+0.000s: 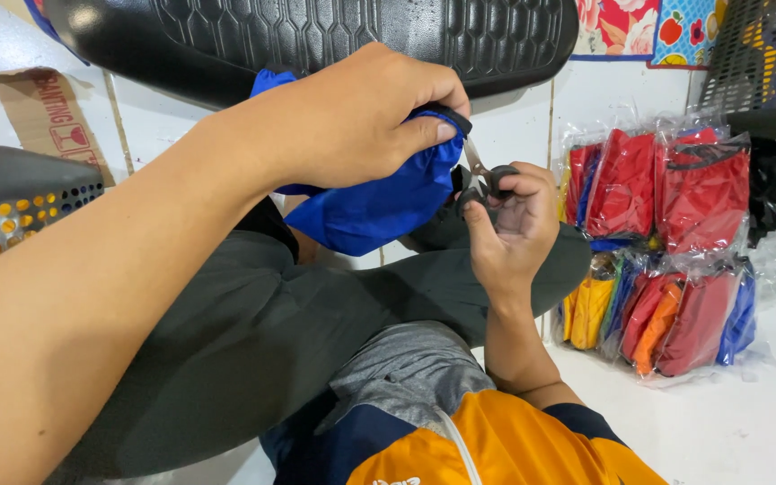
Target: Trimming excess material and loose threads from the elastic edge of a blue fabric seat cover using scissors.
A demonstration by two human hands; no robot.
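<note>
Black moulded plastic with a honeycomb pattern, the underside of a seat or a chair (316, 36), fills the top of the view, and below it lie the person's dark grey trousers (253, 332) and an orange and navy shirt (487, 440) over a white floor (720, 422). To the right, on that floor against the wall, stands a stack of clear plastic packets (666, 260) holding folded cloth in red, orange, yellow and blue. Nearer the middle, a blue fabric pouch (379, 207) hangs in front of the knees, bunched and drooping below the left hand (352, 117). That hand comes in from the left on a long forearm and is closed tight over the upper edge of the pouch, thumb pressed against the fingers, pinching a dark trim or strap at the pouch's right corner. The right hand (514, 224) rises from below, palm turned toward the camera, fingers curled through the dark handles of small scissors (482, 175). The metal blades point up and left to the pinched corner, just beside the left thumb; whether they touch the fabric cannot be told, and how far apart the blades stand is too small to judge.
</note>
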